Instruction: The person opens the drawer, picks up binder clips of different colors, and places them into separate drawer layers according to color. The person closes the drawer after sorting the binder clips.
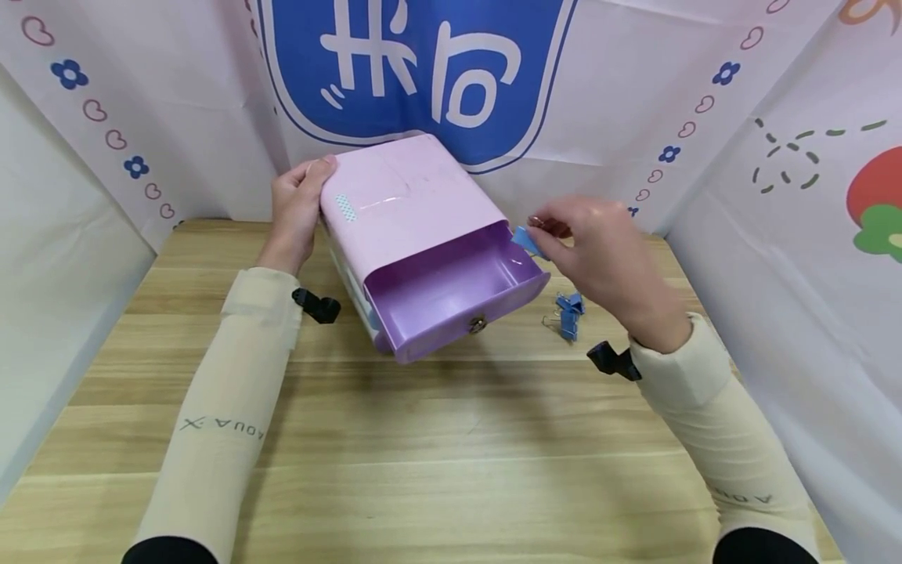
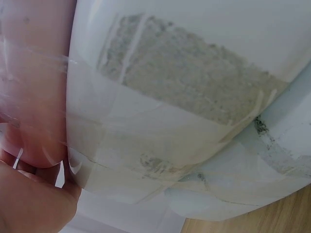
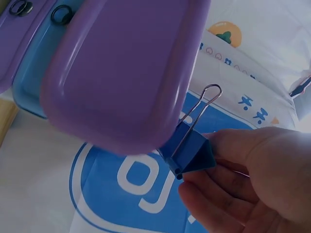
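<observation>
A pink drawer box [image 1: 416, 196] stands at an angle at the back of the table, its top purple drawer [image 1: 440, 337] pulled out with nothing visible inside. My left hand [image 1: 294, 207] grips the box's far left corner, thumb on top; the left wrist view shows the fingers beside its taped side wall [image 2: 194, 73]. At the drawer's right side, my right hand [image 1: 609, 254] pinches a blue binder clip [image 3: 189, 148] by the drawer's edge. One wire handle of the clip sticks up in the right wrist view.
Blue binder clips [image 1: 569, 317] lie on the wooden table [image 1: 451, 470] right of the box. Below the open drawer are a blue drawer [image 3: 31, 80] and another purple drawer [image 3: 14, 39] with ring pulls. A printed cloth [image 1: 599, 94] hangs close behind.
</observation>
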Motion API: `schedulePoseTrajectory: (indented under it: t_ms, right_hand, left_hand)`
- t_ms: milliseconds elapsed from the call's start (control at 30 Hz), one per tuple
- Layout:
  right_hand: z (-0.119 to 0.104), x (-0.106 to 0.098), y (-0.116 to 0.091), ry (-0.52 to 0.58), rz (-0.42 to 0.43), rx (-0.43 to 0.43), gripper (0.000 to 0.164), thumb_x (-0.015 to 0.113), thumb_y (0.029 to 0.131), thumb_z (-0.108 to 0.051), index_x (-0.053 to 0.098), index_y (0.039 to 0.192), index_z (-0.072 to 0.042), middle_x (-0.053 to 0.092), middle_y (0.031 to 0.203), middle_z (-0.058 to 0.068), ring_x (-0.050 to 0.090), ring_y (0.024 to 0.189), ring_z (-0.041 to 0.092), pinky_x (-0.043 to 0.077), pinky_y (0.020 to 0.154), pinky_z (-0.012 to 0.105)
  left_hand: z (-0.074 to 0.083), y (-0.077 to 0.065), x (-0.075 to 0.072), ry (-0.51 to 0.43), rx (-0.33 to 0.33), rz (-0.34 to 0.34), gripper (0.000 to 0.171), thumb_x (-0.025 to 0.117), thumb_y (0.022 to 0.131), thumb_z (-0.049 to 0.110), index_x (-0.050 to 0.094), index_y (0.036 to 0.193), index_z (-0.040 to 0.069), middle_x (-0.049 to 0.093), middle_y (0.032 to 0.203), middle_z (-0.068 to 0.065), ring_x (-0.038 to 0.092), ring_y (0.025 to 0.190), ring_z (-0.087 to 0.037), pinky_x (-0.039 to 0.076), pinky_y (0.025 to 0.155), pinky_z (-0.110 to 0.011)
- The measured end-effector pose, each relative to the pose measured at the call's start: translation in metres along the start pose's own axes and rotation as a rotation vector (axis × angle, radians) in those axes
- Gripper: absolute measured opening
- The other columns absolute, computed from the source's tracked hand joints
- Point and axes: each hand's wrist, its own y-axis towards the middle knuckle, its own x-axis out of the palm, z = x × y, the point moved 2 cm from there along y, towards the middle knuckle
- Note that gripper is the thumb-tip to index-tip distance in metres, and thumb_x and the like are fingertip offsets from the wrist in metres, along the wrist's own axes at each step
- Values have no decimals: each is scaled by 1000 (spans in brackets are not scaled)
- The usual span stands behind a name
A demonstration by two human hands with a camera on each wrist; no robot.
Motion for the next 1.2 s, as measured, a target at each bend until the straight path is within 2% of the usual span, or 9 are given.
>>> schedulePoseTrajectory:
  t_ms: [167,533,733,1000,1200]
  right_hand:
    - [-9,11,10,-12,-60,-1,11,78,96,-11,80,104,-3,81,98,10,76,84,21,64,79,39]
    - [-14,36,25,-30,-283,63,11,78,96,-17,80,102,-8,79,95,5,71,82,17,61,80,35]
    - [-13,41,33,-47,-395,107,12,80,94,-18,79,102,-9,78,95,6,70,83,19,60,79,35]
    - [-19,38,38,-3,-413,130,14,83,92,-20,79,99,-8,79,94,5,72,84,17,60,80,34]
    - [-23,26,33,55,-361,109,17,83,92,-19,79,101,-6,80,95,6,74,85,17,62,81,34]
  left_hand:
    - [0,0,-1,3,-7,-4,29,74,97,46,76,101,17,68,97,7,59,90,-9,49,72,-20]
    - [0,0,-1,9,-4,-15,29,74,97,46,77,103,18,69,98,7,59,91,-9,49,73,-19]
    - [1,0,-1,4,-3,-11,29,74,97,46,77,103,17,69,98,7,59,90,-8,49,72,-19]
    - [0,0,-1,-4,1,-2,28,75,97,44,77,102,17,69,95,7,59,88,-8,49,71,-19]
    - [0,1,-1,-2,-5,-5,30,75,96,45,78,106,17,69,96,7,59,89,-8,48,73,-20]
